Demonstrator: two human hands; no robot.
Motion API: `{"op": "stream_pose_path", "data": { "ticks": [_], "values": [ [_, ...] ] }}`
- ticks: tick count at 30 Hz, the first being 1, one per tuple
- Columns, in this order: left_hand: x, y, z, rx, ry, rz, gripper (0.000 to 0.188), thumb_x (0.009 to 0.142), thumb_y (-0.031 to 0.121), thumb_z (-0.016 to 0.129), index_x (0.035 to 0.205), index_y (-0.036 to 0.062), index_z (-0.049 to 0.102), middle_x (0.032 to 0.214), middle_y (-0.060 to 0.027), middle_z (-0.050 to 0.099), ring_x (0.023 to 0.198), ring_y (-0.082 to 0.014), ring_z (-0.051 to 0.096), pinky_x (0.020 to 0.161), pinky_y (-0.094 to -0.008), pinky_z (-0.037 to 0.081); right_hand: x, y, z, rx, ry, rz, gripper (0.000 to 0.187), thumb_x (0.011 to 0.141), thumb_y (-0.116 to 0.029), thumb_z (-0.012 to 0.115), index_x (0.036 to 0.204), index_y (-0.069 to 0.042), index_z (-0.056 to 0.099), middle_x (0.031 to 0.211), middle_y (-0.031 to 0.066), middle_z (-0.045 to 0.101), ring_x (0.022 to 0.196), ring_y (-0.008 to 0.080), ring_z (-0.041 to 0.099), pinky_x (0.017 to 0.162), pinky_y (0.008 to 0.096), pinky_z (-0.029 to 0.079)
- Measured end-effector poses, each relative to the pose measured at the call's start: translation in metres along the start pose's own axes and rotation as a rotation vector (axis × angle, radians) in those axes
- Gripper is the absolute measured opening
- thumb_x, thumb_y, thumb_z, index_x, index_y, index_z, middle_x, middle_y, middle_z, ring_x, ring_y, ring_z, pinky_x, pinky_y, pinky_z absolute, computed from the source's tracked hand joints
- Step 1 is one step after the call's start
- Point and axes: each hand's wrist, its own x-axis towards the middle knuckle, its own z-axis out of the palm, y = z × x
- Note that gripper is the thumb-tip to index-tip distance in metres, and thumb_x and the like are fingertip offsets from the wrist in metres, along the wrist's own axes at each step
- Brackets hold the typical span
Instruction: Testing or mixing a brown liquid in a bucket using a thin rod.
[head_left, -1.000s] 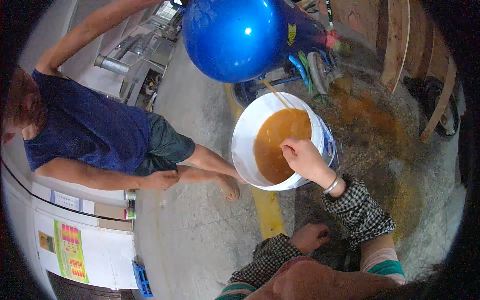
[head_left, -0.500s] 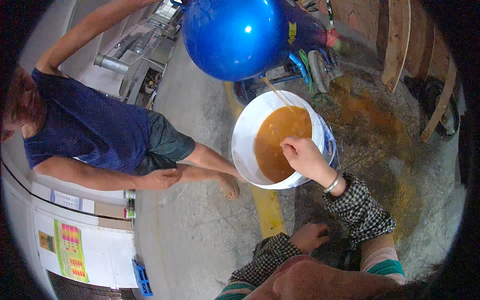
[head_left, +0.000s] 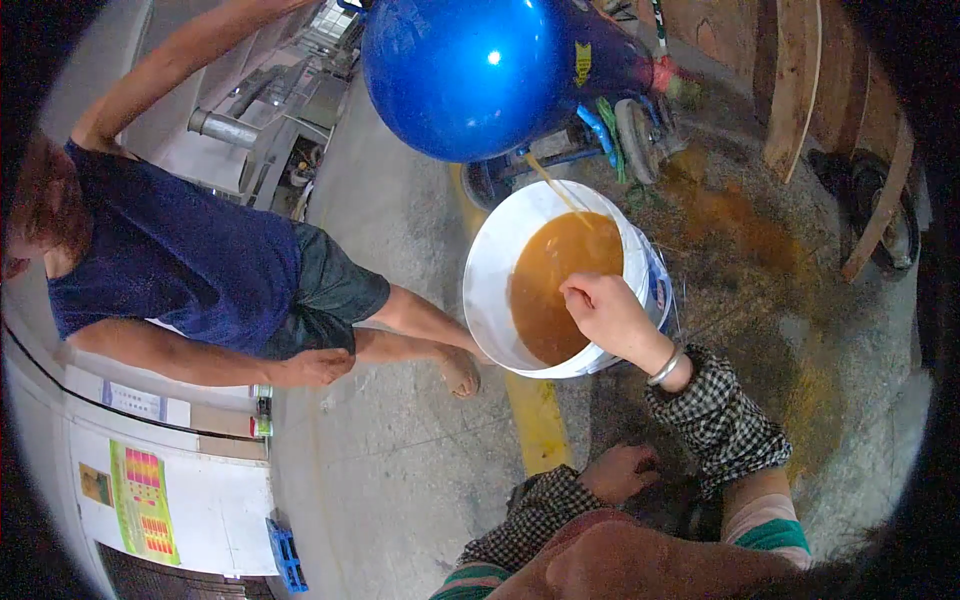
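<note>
My right hand [head_left: 608, 312] hangs over the near right rim of a white bucket [head_left: 490, 290], fingers pinched together; whatever they hold, if anything, does not show. A silver bangle and a black-and-white checked sleeve are on that arm. Orange-brown liquid [head_left: 550, 290] lies in the bucket, and a thin stream [head_left: 556, 188] of it runs in from beneath a shiny blue tank [head_left: 465, 80]. Lower down, close to my body, my left hand [head_left: 620, 474] rests with its fingers curled in, nothing visible in them.
Another person [head_left: 180, 240] in a dark blue top stands at the left, one arm raised beside the tank. Wheels [head_left: 636, 140] and hoses are at the tank's base. Orange stains [head_left: 730, 205] mark the concrete floor. Wooden boards [head_left: 795, 90] and a black wheel [head_left: 885, 215] stand at the right.
The other person's lowered hand has shifted slightly to the left, and their head has turned a little. My two hands and the bucket stay in place while the liquid keeps running.
</note>
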Motion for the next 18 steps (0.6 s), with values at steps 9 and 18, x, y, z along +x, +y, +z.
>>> {"op": "stream_pose_path", "data": {
  "ticks": [9, 18],
  "values": [
    [-0.003, 0.008, -0.005, 0.022, -0.086, -0.135, 0.028, 0.080, 0.022, 0.052, 0.097, 0.0002, 0.052, 0.086, -0.0230, 0.057, 0.080, -0.0372, 0.057, 0.071, -0.0441, 0.045, 0.008, -0.001, -0.003, 0.018, -0.009, 0.000, 0.015, 0.078, -0.012, 0.046, 0.076, -0.003, 0.056, 0.071, 0.0202, 0.056, 0.070, 0.0389, 0.054, 0.062, 0.0452, 0.043],
    [-0.001, 0.004, -0.006, 0.037, -0.058, -0.098, 0.031, 0.080, 0.025, 0.053, 0.101, 0.0023, 0.052, 0.087, -0.0226, 0.057, 0.082, -0.0372, 0.056, 0.074, -0.0426, 0.045, 0.002, 0.000, 0.003, -0.010, 0.021, -0.036, 0.014, 0.077, -0.012, 0.047, 0.074, -0.002, 0.056, 0.071, 0.0194, 0.057, 0.070, 0.0382, 0.055, 0.061, 0.0445, 0.044]
  ]
}}
